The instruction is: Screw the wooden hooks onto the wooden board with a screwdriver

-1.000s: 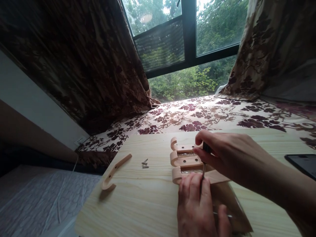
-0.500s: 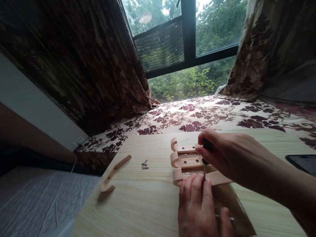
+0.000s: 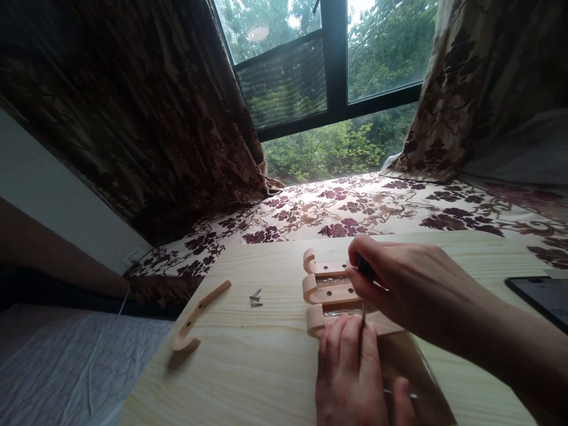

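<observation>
My right hand (image 3: 399, 275) grips the dark handle of a screwdriver (image 3: 365, 269), held upright with its shaft pointing down. The tip goes in between the fingers of my left hand (image 3: 348, 367) and is hidden there. Those left fingers press together on the nearest wooden hook (image 3: 315, 321), covering its middle. Beyond it, a second wooden hook (image 3: 339, 294) and a third wooden hook (image 3: 309, 260) lie parallel, each showing two dark holes or screw heads. Under the hooks is a brown, shiny flat piece (image 3: 412, 370), partly covered by my left hand.
A loose wooden hook (image 3: 212, 297) lies on the pale wooden tabletop (image 3: 248, 378) at left. Several screws (image 3: 256, 298) sit between it and the row. A dark-edged tablet or phone (image 3: 539, 299) is at right. Floral cloth (image 3: 346, 207) and a window stand behind.
The whole view has shifted slightly, moving the scene a little leftward. My right hand sits slightly lower over the screwdriver; my left hand stays on the hook.
</observation>
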Demonstrator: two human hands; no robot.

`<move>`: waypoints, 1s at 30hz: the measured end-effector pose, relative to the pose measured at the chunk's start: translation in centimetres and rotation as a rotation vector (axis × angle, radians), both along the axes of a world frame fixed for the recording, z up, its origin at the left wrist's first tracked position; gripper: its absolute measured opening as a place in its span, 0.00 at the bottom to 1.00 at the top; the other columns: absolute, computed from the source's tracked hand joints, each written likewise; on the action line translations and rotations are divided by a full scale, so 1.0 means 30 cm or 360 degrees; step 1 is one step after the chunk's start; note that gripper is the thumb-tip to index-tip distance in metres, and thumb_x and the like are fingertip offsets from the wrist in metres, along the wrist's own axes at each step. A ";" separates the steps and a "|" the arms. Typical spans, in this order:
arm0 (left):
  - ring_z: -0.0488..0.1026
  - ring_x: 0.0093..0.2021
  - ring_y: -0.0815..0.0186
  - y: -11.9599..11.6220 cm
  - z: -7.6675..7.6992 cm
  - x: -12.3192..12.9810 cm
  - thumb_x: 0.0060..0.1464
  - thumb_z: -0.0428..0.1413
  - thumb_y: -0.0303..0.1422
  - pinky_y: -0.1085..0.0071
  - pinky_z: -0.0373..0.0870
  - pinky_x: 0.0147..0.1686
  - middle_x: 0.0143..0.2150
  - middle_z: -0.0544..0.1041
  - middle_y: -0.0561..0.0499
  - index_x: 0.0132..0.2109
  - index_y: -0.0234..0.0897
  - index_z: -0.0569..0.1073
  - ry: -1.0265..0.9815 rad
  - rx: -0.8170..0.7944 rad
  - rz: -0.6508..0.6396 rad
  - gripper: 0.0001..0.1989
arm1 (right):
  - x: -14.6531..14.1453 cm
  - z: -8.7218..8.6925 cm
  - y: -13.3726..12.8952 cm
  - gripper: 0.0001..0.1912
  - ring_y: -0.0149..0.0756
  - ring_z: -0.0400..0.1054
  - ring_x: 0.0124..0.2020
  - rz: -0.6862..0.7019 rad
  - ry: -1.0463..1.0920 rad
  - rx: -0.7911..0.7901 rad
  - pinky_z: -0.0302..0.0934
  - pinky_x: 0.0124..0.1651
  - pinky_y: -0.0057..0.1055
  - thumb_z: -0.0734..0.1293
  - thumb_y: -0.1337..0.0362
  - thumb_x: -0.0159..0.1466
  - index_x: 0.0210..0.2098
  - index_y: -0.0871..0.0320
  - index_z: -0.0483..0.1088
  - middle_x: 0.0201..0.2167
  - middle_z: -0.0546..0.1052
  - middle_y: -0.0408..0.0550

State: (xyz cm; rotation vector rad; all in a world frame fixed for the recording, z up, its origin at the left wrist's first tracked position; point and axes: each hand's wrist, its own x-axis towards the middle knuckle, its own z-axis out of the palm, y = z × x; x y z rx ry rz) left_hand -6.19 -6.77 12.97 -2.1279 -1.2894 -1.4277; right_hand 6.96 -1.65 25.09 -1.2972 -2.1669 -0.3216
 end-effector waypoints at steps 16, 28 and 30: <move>0.68 0.57 0.57 0.008 -0.002 -0.002 0.63 0.43 0.38 0.60 0.69 0.55 0.52 0.75 0.45 0.49 0.33 0.74 -0.0003 0.0012 -0.0011 0.20 | 0.006 -0.018 -0.008 0.07 0.31 0.60 0.15 -0.0073 0.0028 -0.0065 0.43 0.21 0.27 0.63 0.66 0.62 0.33 0.54 0.56 0.17 0.64 0.35; 0.69 0.56 0.57 0.017 -0.031 0.007 0.63 0.43 0.40 0.60 0.68 0.55 0.51 0.75 0.45 0.50 0.34 0.75 -0.0114 0.0028 -0.0033 0.21 | 0.015 0.030 -0.031 0.07 0.28 0.60 0.19 0.0294 0.0205 -0.0355 0.49 0.23 0.26 0.60 0.67 0.67 0.31 0.54 0.59 0.23 0.69 0.37; 0.69 0.55 0.57 0.021 -0.030 0.004 0.63 0.43 0.39 0.61 0.69 0.54 0.49 0.76 0.45 0.48 0.34 0.75 -0.0082 0.0074 -0.0021 0.20 | 0.014 0.016 -0.025 0.07 0.29 0.59 0.18 0.0194 0.0188 -0.0370 0.47 0.22 0.27 0.59 0.66 0.67 0.31 0.54 0.57 0.21 0.68 0.37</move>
